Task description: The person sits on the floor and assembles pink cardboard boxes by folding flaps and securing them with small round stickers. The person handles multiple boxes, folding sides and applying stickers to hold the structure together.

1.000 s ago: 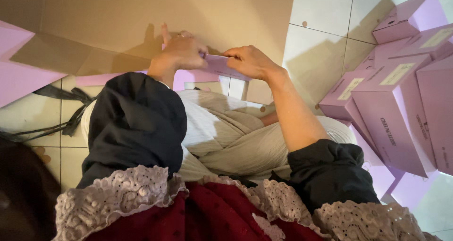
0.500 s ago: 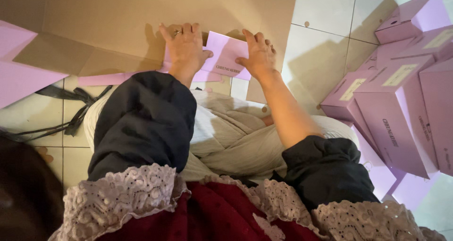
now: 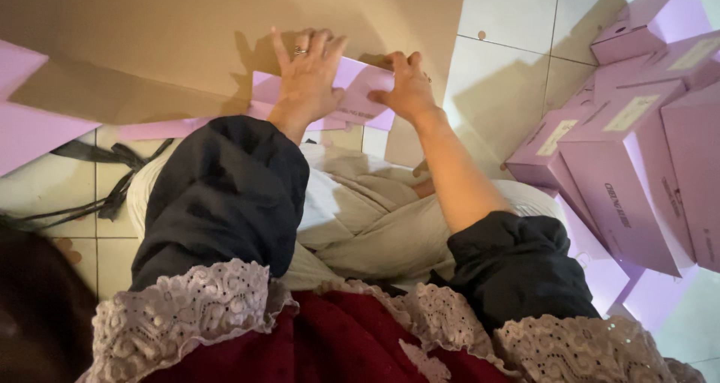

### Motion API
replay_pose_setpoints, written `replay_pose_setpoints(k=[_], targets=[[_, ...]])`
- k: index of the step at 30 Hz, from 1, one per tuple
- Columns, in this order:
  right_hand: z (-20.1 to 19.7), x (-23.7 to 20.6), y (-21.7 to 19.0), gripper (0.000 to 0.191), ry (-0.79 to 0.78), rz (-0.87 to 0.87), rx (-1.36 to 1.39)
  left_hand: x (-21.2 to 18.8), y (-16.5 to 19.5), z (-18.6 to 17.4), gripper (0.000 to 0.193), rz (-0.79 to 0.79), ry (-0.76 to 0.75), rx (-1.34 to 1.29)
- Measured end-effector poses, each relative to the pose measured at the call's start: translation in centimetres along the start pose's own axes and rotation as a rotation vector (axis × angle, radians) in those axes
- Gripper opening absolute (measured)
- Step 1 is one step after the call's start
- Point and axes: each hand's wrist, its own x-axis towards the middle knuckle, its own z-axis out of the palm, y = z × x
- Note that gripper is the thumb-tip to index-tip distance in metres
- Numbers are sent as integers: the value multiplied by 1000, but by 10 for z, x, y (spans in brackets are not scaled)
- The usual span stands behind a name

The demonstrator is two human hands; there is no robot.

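Right, the person sits on the tiled floor [image 3: 510, 68] with both hands pressed down on a flat lilac box blank [image 3: 360, 90], which lies on a big sheet of brown cardboard [image 3: 187, 30] at about twelve o'clock from their lap. The left hand [image 3: 307, 72] lies flat on the blank's left part, fingers spread apart and pointing to twelve, a ring on one of them. The right hand [image 3: 409, 87] presses the blank's right end, fingers bunched closer together and curled over the top edge; whether they pinch a flap underneath I cannot tell.

To my eye this is a creasing or folding step, and doing it well means keeping the left palm heavy as the anchor so the blank does not slide on the smooth cardboard, while the right hand works the fold along the scored line rather than beside it. Even pressure along the whole edge would give a straight crease.

Off at three o'clock sits a stack of finished lilac boxes [image 3: 622, 180], well apart from the hands. More flat lilac sheets [image 3: 30, 128] lie at nine o'clock, with a dark strap [image 3: 97, 162] on the tiles near them.
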Motion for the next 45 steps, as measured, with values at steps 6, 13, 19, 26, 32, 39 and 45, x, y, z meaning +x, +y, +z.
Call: replay_pose_setpoints(k=[6, 13, 19, 26, 32, 39, 45], targets=[[-22, 12, 26, 63, 21, 68, 246, 8, 11, -15, 40, -73, -253, -117], [-35, 28, 63, 83, 322, 160, 400, 4, -3, -66, 21, -14, -194, -366], [-38, 34, 52, 52, 57, 464, 1156, 8, -20, -110, 21, 63, -102, -480], [-50, 19, 16, 31, 245, 189, 1620, 9, -21, -144, 18, -12, 230, -428], [-26, -17, -17, 30, 408, 256, 1819, 7, -23, -152, 42, -125, 443, -326], [43, -39, -26, 12, 57, 344, 2022, -1, -18, -162, 46, -254, 344, -276], [69, -50, -36, 26, -325, 478, 1786, -13, 27, -113, 100, 259, -55, -145]])
